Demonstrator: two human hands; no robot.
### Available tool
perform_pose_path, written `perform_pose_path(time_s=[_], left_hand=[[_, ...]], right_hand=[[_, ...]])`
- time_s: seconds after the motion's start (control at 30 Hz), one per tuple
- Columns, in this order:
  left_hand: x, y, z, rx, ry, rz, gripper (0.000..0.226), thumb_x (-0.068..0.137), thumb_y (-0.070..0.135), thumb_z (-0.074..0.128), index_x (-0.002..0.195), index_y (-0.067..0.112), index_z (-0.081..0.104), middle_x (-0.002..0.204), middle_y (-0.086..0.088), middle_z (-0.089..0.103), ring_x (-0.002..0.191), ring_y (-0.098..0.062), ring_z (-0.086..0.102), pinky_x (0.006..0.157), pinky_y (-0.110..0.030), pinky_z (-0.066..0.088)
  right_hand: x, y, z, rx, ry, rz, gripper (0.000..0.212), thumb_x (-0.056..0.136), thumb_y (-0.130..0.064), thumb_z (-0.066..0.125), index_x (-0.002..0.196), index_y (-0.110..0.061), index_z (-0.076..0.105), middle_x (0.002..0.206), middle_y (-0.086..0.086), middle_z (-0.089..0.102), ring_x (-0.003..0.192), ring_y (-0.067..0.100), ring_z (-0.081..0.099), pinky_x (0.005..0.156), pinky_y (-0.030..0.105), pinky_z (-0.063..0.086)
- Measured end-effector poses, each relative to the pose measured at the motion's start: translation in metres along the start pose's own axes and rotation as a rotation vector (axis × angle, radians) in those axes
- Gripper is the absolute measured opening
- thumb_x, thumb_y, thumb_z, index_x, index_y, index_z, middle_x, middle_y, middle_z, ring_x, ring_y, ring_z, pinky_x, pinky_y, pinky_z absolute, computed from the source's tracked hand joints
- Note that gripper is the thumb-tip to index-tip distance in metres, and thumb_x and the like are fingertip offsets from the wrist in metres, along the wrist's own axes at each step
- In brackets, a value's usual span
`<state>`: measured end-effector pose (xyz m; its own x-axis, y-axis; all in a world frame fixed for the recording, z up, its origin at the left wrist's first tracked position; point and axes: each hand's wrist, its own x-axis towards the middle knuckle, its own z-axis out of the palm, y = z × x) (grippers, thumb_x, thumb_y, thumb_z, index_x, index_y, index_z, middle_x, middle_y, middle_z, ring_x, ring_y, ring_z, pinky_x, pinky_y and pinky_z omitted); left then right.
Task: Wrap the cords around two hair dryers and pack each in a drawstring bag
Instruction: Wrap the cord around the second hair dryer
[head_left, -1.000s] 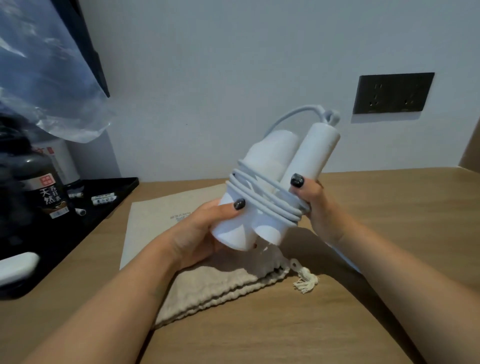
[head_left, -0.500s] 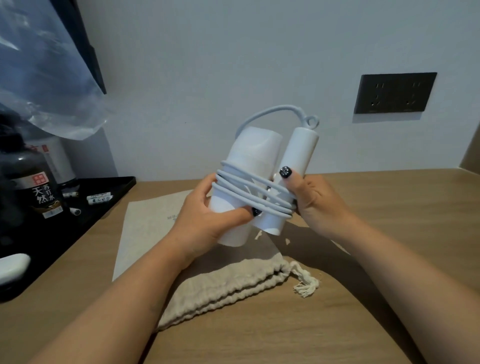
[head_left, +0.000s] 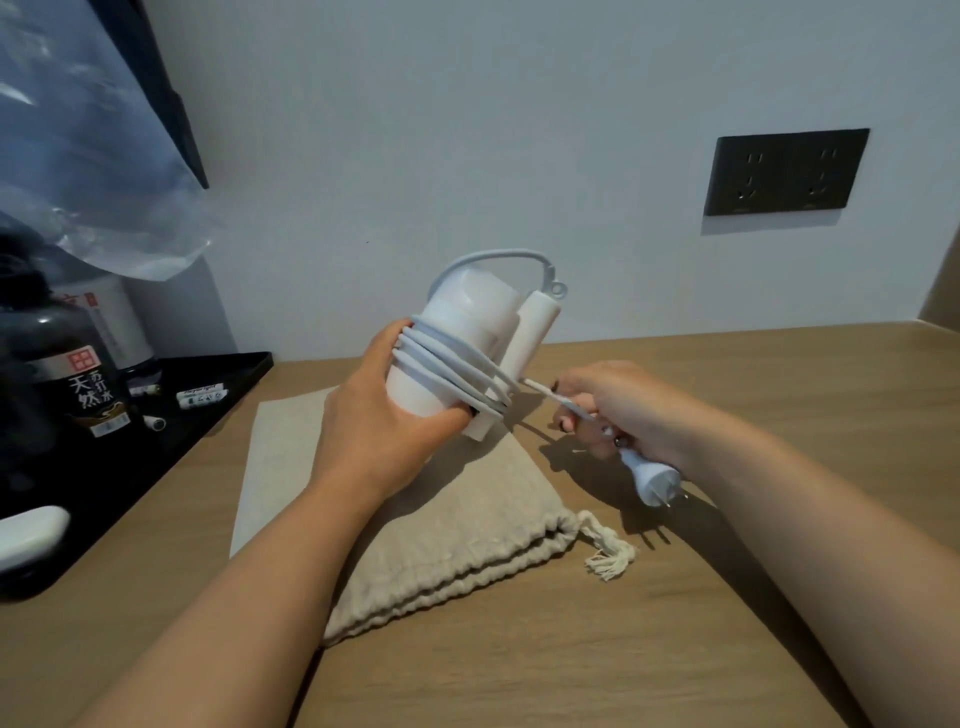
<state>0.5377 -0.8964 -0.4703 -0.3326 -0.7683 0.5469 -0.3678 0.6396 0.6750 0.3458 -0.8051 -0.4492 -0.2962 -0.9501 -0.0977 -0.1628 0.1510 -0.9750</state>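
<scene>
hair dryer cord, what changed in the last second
The right hand let go of the hair dryer handle and now pinches the free end of the cord, pulling it out to the right; the plug hangs below that hand. The left hand shifted from the dryer's lower end to gripping its body alone. The coils stay wound, and the drawstring bag still lies on the table.

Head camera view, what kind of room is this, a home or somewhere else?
Probably a hotel room. A black tray with bottled water and small sachets sits on a wooden counter, a dark double wall socket is above it, and beige drawstring bags lie ready for a white hair dryer.
</scene>
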Motion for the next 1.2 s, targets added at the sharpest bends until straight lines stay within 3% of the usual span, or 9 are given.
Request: perform_pose_path(time_s=[0.07, 0.2, 0.3, 0.4, 0.5, 0.6, 0.8, 1.03, 1.2], left_hand=[[0.001, -0.001, -0.002, -0.029, 0.022, -0.034, 0.07, 0.068, 0.039, 0.082, 0.117, 0.055, 0.035, 0.095, 0.032, 0.05, 0.086, 0.006, 0.052, 0.061, -0.012, 0.037], [0.001, -0.004, 0.003, -0.027, 0.037, -0.028, 0.071, 0.068, 0.039, 0.082, 0.122, 0.052, 0.037, 0.099, 0.029, 0.052, 0.09, 0.0, 0.056, 0.064, -0.014, 0.039], [0.0, -0.005, 0.006, -0.007, 0.016, -0.037, 0.106, 0.068, 0.039, 0.083, 0.149, 0.046, 0.015, 0.134, 0.012, 0.051, 0.112, -0.012, 0.053, 0.083, -0.026, 0.042], [0.0, -0.002, 0.005, -0.033, -0.02, 0.006, 0.121, 0.061, 0.042, 0.081, 0.152, 0.045, 0.001, 0.149, 0.003, 0.042, 0.127, -0.02, 0.047, 0.096, -0.035, 0.04], [0.001, -0.006, 0.004, -0.096, 0.005, 0.029, 0.104, 0.054, 0.052, 0.07, 0.146, 0.04, 0.026, 0.128, 0.016, 0.053, 0.112, -0.001, 0.053, 0.09, -0.025, 0.043], [0.001, -0.008, 0.005, -0.083, 0.025, 0.02, 0.089, 0.063, 0.046, 0.084, 0.136, 0.045, 0.034, 0.107, 0.034, 0.049, 0.094, 0.019, 0.049, 0.073, -0.01, 0.038], [0.0, -0.005, 0.01, -0.067, 0.013, 0.038, 0.081, 0.068, 0.037, 0.084, 0.121, 0.059, 0.028, 0.097, 0.04, 0.048, 0.09, 0.024, 0.047, 0.069, -0.008, 0.036], [-0.003, -0.005, 0.014, -0.151, 0.087, 0.08, 0.088, 0.065, 0.035, 0.087, 0.129, 0.054, 0.03, 0.106, 0.043, 0.049, 0.098, 0.017, 0.051, 0.072, -0.009, 0.04], [-0.007, 0.0, 0.017, -0.114, 0.075, 0.142, 0.089, 0.064, 0.041, 0.086, 0.126, 0.061, 0.027, 0.111, 0.042, 0.047, 0.102, 0.013, 0.05, 0.075, -0.016, 0.043]], right_hand=[[-0.001, -0.003, -0.003, 0.094, -0.015, -0.019, 0.012, 0.089, 0.001, 0.043, 0.089, -0.004, 0.053, 0.07, 0.012, 0.056, 0.043, 0.009, 0.036, 0.039, 0.018, 0.031], [-0.005, -0.003, -0.006, 0.094, -0.109, -0.101, 0.027, 0.087, 0.008, 0.032, 0.089, 0.0, 0.058, 0.078, 0.016, 0.062, 0.053, 0.015, 0.052, 0.051, 0.023, 0.045], [-0.01, -0.005, -0.003, 0.081, -0.169, -0.162, 0.038, 0.086, 0.01, 0.024, 0.09, 0.003, 0.061, 0.082, 0.019, 0.068, 0.069, 0.023, 0.064, 0.061, 0.027, 0.051], [-0.011, -0.006, -0.002, 0.086, -0.211, -0.25, 0.033, 0.094, 0.01, 0.034, 0.098, 0.0, 0.065, 0.093, 0.015, 0.073, 0.084, 0.02, 0.072, 0.07, 0.029, 0.057], [-0.013, -0.005, 0.001, 0.033, -0.169, -0.363, 0.019, 0.09, 0.006, 0.058, 0.101, -0.006, 0.068, 0.097, 0.014, 0.074, 0.092, 0.016, 0.072, 0.081, 0.03, 0.057], [-0.013, -0.003, 0.008, -0.008, -0.065, -0.467, 0.012, 0.089, 0.001, 0.063, 0.096, -0.007, 0.068, 0.076, 0.008, 0.074, 0.087, 0.012, 0.073, 0.083, 0.024, 0.055], [-0.007, 0.003, 0.008, -0.332, 0.297, -0.864, 0.005, 0.084, -0.016, 0.073, 0.087, -0.018, 0.077, 0.07, -0.009, 0.059, 0.063, 0.006, 0.053, 0.058, 0.018, 0.041], [-0.007, -0.001, 0.008, -0.092, 0.36, -0.788, 0.024, 0.085, -0.028, 0.067, 0.068, -0.014, 0.074, 0.074, 0.012, 0.065, 0.07, 0.025, 0.059, 0.062, 0.039, 0.048], [-0.007, -0.002, 0.006, 0.042, 0.378, -0.717, 0.036, 0.089, -0.015, 0.059, 0.057, -0.001, 0.067, 0.067, 0.021, 0.062, 0.065, 0.036, 0.056, 0.061, 0.036, 0.045]])
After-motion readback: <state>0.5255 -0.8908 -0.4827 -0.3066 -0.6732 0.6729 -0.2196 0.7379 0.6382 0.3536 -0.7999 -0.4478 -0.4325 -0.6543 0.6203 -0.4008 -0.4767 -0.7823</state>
